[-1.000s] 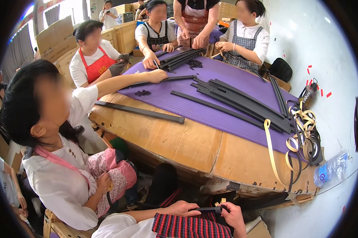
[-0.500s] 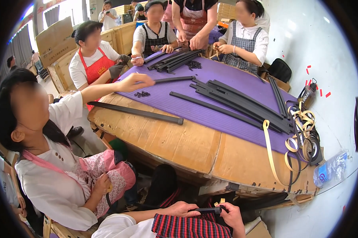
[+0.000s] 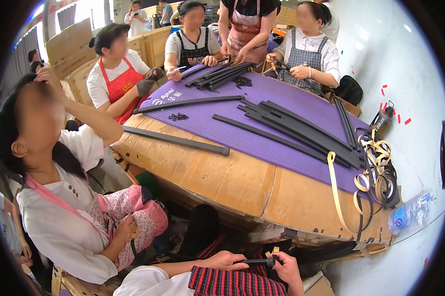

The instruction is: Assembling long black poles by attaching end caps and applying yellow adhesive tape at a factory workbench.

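Low in the picture, over my red-and-black striped apron (image 3: 237, 282), my two hands hold a short visible stretch of black bar (image 3: 255, 262). My left hand (image 3: 226, 260) is closed round its left part. Fingers of my right hand (image 3: 287, 269) pinch the blocky black end of the bar. Small pale yellow tape pieces (image 3: 272, 252) stick up beside that end. The bar's far left part is hidden by my left hand and arm.
In front stands a cardboard-topped table (image 3: 217, 182) with a purple mat (image 3: 207, 121). Long black bars (image 3: 296, 129), small black parts (image 3: 178, 117), a yellow-and-black tape tangle (image 3: 377, 163) and a plastic bottle (image 3: 409, 213) lie there. A co-worker (image 3: 59, 197) sits close at left; several others are beyond.
The co-worker at left has drawn an arm back from the table and raised that hand to the head. My hands and the black bar have hardly moved.
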### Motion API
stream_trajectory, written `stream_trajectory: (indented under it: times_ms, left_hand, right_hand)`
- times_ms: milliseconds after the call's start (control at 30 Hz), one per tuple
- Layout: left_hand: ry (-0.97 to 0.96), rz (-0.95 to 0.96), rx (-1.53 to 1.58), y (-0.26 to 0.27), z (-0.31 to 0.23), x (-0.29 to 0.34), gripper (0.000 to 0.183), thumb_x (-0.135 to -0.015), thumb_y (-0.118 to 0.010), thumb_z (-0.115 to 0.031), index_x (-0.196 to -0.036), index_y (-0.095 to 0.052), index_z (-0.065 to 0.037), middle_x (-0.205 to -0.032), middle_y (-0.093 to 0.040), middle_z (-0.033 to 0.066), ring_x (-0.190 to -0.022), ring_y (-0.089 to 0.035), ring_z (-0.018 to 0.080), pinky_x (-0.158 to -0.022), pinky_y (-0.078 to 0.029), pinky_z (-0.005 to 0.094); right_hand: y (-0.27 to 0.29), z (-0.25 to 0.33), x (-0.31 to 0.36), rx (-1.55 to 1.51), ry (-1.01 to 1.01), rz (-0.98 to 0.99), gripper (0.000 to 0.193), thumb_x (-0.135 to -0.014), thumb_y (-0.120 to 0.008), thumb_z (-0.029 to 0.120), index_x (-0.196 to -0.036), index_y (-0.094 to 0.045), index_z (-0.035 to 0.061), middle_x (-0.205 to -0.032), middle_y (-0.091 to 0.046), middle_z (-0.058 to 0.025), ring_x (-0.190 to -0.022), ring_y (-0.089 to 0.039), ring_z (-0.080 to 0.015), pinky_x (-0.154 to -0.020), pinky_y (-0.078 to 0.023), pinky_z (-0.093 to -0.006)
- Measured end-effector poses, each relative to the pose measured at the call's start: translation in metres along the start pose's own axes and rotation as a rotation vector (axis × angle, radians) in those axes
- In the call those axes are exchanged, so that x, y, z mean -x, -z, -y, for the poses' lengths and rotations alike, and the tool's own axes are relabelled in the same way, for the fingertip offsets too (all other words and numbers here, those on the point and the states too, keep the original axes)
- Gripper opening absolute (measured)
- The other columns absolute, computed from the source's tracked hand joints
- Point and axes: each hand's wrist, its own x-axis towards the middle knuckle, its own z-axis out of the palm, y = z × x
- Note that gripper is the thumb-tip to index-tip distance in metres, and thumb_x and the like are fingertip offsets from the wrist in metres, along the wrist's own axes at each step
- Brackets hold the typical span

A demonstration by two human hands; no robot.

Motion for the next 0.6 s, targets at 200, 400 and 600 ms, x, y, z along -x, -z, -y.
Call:
stream_trajectory:
  times_ms: [200,400,600]
  left_hand:
    - [-0.031,-0.025,0.006,-0.0012,0.0032,0.001,0.037,-0.086,-0.049,-0.038,-0.1,-0.057,-0.004,-0.073,-0.061,0.0142,-0.067,-0.061,0.0278,-0.059,-0.049,0.0328]
    - [-0.018,-0.013,0.021,0.0013,0.0,0.0019,0.037,-0.087,-0.048,-0.038,-0.101,-0.057,-0.005,-0.074,-0.061,0.0141,-0.067,-0.061,0.0281,-0.059,-0.048,0.0331]
    - [0.013,0.003,0.016,0.0026,-0.0015,0.0027,0.038,-0.087,-0.048,-0.039,-0.101,-0.057,-0.005,-0.074,-0.061,0.0138,-0.068,-0.061,0.0276,-0.06,-0.048,0.0337]
  right_hand:
    - [-0.0014,-0.0004,-0.0009,0.005,-0.009,0.004,0.018,-0.075,-0.056,0.002,-0.092,-0.059,-0.0007,-0.076,-0.062,-0.007,-0.07,-0.057,-0.0095,-0.063,-0.046,-0.0237]
    - [-0.0046,0.0029,-0.0024,0.052,0.084,-0.02,0.012,-0.08,-0.058,0.006,-0.09,-0.06,0.0006,-0.068,-0.059,-0.001,-0.055,-0.052,-0.0056,-0.05,-0.044,-0.0201]
    - [-0.0065,0.0023,-0.003,0.066,0.098,-0.024,0.012,-0.08,-0.058,0.007,-0.09,-0.06,0.0006,-0.066,-0.058,-0.0012,-0.055,-0.052,-0.0059,-0.05,-0.044,-0.0202]
